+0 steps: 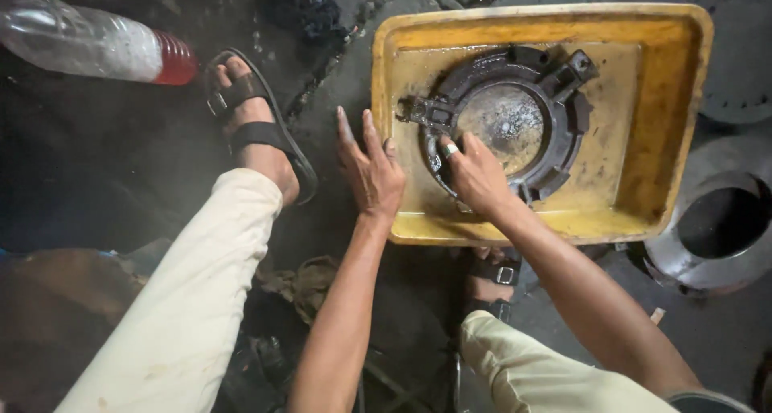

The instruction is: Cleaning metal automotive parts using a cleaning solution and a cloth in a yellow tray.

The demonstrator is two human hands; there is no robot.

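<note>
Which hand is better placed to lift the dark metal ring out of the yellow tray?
Probably the right hand: its fingers already rest on the dark metal ring inside the yellow tray. The left hand lies open at the tray's outer left edge, not touching the ring.

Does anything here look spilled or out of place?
Yes: murky liquid pools in the yellow tray around the dark ring part under the right hand. A plastic bottle lies on its side on the ground, beside a sandalled foot.

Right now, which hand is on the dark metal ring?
The right hand, ringed finger, rests on the dark metal ring inside the yellow tray. The left hand presses the tray's outer rim.
</note>
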